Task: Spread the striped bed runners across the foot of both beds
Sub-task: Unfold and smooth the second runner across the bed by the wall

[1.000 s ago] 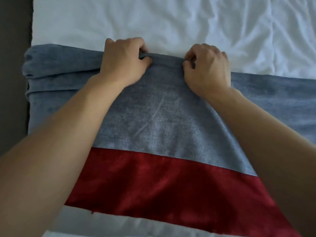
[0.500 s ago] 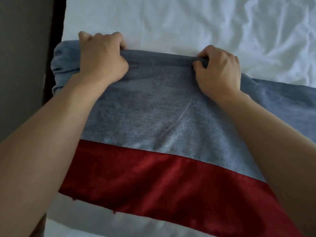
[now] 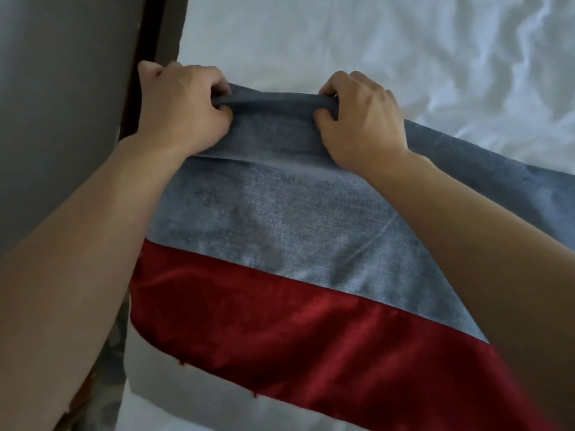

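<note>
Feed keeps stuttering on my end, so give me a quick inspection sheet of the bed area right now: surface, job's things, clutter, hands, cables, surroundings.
Surface: white bed sheet, wrinkled toward the far right.
Job's things: one striped bed runner lies across the bed, blue-grey band on the far side, red band nearer; its far edge is bunched into a roll between the hands. No second runner or bed in view.
Clutter: nothing seen.
Grippers: left hand and right hand both grip the rolled far edge, fingers curled round it.
Cables: nothing seen.
Surroundings: dark frame edge and grey panel at the bed's left side.
</note>
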The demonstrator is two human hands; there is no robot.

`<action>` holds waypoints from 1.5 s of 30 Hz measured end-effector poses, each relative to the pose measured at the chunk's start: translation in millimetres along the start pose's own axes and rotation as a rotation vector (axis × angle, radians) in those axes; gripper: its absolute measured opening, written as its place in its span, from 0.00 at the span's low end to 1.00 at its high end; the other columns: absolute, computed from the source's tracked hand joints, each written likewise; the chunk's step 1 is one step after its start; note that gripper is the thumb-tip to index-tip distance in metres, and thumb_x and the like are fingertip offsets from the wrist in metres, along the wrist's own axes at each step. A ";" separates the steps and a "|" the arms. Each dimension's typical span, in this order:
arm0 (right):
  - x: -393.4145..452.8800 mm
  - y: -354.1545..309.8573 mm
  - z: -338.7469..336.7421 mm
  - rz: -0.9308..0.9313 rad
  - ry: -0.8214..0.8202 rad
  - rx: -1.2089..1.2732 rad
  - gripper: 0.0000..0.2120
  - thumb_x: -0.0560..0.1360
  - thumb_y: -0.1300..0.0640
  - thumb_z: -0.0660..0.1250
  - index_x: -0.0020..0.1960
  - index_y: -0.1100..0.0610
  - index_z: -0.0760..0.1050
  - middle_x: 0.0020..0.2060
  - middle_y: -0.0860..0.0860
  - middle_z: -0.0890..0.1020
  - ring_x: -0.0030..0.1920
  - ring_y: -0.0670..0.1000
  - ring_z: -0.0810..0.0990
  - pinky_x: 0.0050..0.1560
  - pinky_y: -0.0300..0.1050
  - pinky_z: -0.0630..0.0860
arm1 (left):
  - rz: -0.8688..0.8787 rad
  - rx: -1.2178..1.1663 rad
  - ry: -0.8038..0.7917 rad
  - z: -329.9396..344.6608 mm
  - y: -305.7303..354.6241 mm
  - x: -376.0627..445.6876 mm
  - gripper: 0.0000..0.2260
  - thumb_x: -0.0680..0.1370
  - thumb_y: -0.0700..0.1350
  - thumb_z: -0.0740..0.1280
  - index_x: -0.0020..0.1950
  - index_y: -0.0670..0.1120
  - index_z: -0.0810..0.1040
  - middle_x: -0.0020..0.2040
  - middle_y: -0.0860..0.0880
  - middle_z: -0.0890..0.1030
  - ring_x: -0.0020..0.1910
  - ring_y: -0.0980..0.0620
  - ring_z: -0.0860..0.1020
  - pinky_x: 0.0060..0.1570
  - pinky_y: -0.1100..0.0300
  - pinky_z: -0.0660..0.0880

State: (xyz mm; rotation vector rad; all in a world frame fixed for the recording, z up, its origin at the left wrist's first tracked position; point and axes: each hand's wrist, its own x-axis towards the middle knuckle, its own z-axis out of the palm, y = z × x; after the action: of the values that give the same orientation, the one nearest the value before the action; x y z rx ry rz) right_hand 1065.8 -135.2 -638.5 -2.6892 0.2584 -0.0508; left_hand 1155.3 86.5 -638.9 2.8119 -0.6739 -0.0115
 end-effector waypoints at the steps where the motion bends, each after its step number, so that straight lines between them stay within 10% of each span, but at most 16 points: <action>1: 1.1 -6.0 4.3 -0.016 -0.002 -0.005 0.09 0.78 0.55 0.61 0.56 0.54 0.75 0.50 0.51 0.78 0.50 0.54 0.76 0.56 0.48 0.69 | -0.004 0.000 0.002 -0.4 -4.4 -2.3 0.07 0.74 0.46 0.65 0.49 0.52 0.80 0.46 0.52 0.83 0.49 0.46 0.76 0.57 0.47 0.61; 24: 51.5 -83.1 47.6 -0.085 0.014 -0.034 0.08 0.78 0.55 0.60 0.50 0.55 0.77 0.47 0.50 0.80 0.46 0.54 0.77 0.52 0.50 0.72 | -0.222 -0.393 -0.044 1.1 -55.1 8.0 0.10 0.78 0.40 0.61 0.54 0.45 0.80 0.47 0.52 0.79 0.46 0.52 0.76 0.48 0.60 0.70; 30: 61.3 -88.9 56.5 -0.048 0.043 -0.021 0.07 0.77 0.53 0.62 0.47 0.55 0.77 0.45 0.51 0.80 0.46 0.57 0.77 0.53 0.52 0.71 | -0.291 -0.416 -0.111 3.0 -60.9 33.6 0.11 0.77 0.39 0.60 0.49 0.48 0.81 0.53 0.47 0.84 0.57 0.45 0.78 0.60 0.55 0.72; 35: 69.2 -90.4 59.6 -0.056 0.028 0.042 0.06 0.77 0.53 0.64 0.45 0.53 0.77 0.41 0.48 0.80 0.43 0.54 0.77 0.46 0.47 0.69 | -0.287 -0.623 -0.104 12.5 -72.1 30.6 0.08 0.77 0.39 0.60 0.44 0.52 0.73 0.36 0.55 0.77 0.40 0.53 0.76 0.43 0.58 0.71; 45: 75.5 -97.0 66.1 -0.089 0.004 0.048 0.05 0.77 0.52 0.66 0.45 0.52 0.78 0.42 0.47 0.80 0.43 0.51 0.77 0.50 0.49 0.74 | -0.222 -0.572 -0.137 21.7 -93.2 12.7 0.15 0.73 0.30 0.60 0.49 0.49 0.73 0.43 0.54 0.77 0.41 0.60 0.75 0.38 0.69 0.68</action>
State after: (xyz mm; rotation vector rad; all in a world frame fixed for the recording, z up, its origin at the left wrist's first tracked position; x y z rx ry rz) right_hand 1161.7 -35.6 -657.2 -2.6522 0.1369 -0.0880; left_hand 1206.7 156.0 -681.9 2.3240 -0.3123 -0.3781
